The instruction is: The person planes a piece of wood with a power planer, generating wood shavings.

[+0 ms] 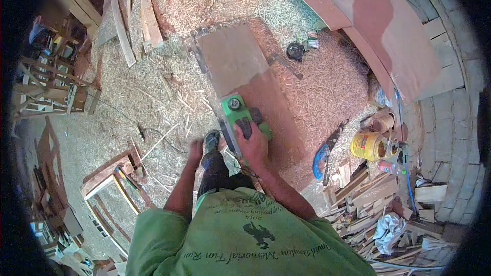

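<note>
A green power planer rests on a wide wooden board in the middle of the view. My right hand is wrapped round the planer's dark rear handle. My left hand hangs beside my leg, left of the board and touching nothing that I can see; its fingers are too small and blurred to make out. The planer's round front knob has no hand on it.
Wood shavings cover the floor. Long planks lie at the upper left, a wooden frame at the lower left. To the right are a blue-handled saw, a yellow can, a tape measure and scrap wood.
</note>
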`<action>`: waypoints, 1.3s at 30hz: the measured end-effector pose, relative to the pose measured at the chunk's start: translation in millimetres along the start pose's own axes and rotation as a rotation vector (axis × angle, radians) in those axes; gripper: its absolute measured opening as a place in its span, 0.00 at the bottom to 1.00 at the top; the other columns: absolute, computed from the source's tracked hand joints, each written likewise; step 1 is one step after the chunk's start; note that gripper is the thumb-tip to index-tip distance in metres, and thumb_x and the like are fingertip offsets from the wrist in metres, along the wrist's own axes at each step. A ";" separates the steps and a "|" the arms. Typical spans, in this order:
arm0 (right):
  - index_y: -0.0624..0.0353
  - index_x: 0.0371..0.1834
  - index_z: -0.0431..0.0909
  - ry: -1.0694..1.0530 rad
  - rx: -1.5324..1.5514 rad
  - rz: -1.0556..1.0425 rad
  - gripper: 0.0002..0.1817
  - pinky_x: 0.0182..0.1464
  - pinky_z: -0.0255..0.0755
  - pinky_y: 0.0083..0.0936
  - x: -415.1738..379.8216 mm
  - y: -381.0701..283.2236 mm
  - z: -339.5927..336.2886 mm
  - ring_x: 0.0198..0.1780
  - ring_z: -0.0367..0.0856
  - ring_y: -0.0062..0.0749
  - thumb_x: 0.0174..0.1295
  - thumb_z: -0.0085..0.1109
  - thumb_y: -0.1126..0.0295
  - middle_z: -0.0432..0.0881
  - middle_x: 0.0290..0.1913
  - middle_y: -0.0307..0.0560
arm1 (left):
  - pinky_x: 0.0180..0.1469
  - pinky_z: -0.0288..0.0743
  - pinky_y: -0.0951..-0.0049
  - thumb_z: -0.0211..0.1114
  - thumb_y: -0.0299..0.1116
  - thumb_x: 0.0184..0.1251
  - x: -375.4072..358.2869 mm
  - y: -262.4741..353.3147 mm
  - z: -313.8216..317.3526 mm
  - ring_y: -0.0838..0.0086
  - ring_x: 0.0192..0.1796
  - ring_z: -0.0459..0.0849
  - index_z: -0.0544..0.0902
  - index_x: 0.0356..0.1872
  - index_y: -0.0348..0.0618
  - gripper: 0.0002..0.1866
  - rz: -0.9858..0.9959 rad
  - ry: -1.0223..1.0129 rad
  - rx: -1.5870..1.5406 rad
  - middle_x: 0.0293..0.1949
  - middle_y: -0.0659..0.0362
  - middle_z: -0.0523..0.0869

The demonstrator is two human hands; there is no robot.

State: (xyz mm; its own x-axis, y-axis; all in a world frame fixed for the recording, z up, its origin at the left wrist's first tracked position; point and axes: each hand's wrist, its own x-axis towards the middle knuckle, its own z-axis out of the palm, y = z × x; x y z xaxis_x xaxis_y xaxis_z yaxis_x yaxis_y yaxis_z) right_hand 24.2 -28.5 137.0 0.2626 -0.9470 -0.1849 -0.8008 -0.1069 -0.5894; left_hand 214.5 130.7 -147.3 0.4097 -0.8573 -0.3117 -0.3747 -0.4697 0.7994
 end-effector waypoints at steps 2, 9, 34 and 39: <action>0.71 0.53 0.81 -0.026 0.047 0.002 0.36 0.48 0.79 0.58 16.0 -16.9 -1.5 0.42 0.86 0.71 0.67 0.61 0.40 0.86 0.39 0.74 | 0.48 0.77 0.46 0.50 0.38 0.80 -47.7 -75.7 12.1 0.43 0.41 0.84 0.81 0.55 0.37 0.17 0.208 -0.166 0.279 0.38 0.40 0.85; 0.67 0.47 0.81 0.061 0.018 -0.036 0.32 0.44 0.79 0.54 81.4 -59.6 24.2 0.44 0.86 0.69 0.66 0.65 0.41 0.85 0.39 0.73 | 0.58 0.77 0.46 0.56 0.56 0.71 -141.5 -125.4 -54.5 0.38 0.53 0.86 0.88 0.42 0.32 0.30 -0.529 -0.475 0.382 0.48 0.31 0.86; 0.66 0.49 0.84 0.102 0.140 -0.146 0.30 0.49 0.77 0.52 250.2 -148.7 69.4 0.47 0.86 0.67 0.68 0.62 0.44 0.87 0.43 0.70 | 0.55 0.79 0.53 0.62 0.46 0.72 -98.5 -87.7 -41.1 0.49 0.50 0.89 0.87 0.48 0.30 0.24 -0.603 0.099 -0.239 0.45 0.36 0.90; 0.71 0.44 0.83 0.106 0.203 -0.248 0.33 0.49 0.78 0.53 325.0 -199.9 87.4 0.45 0.86 0.69 0.66 0.64 0.43 0.86 0.42 0.73 | 0.57 0.79 0.54 0.63 0.47 0.71 -95.6 -99.7 -39.0 0.47 0.53 0.89 0.88 0.50 0.31 0.24 -0.576 0.076 -0.099 0.48 0.38 0.90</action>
State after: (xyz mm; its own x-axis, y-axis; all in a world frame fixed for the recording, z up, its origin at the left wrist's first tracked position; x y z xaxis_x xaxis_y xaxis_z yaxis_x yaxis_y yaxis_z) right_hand 316.6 -288.4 126.0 0.3699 -0.9271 0.0606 -0.5928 -0.2857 -0.7530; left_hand 245.2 267.8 -177.1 0.5843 -0.4509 -0.6748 0.0038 -0.8299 0.5579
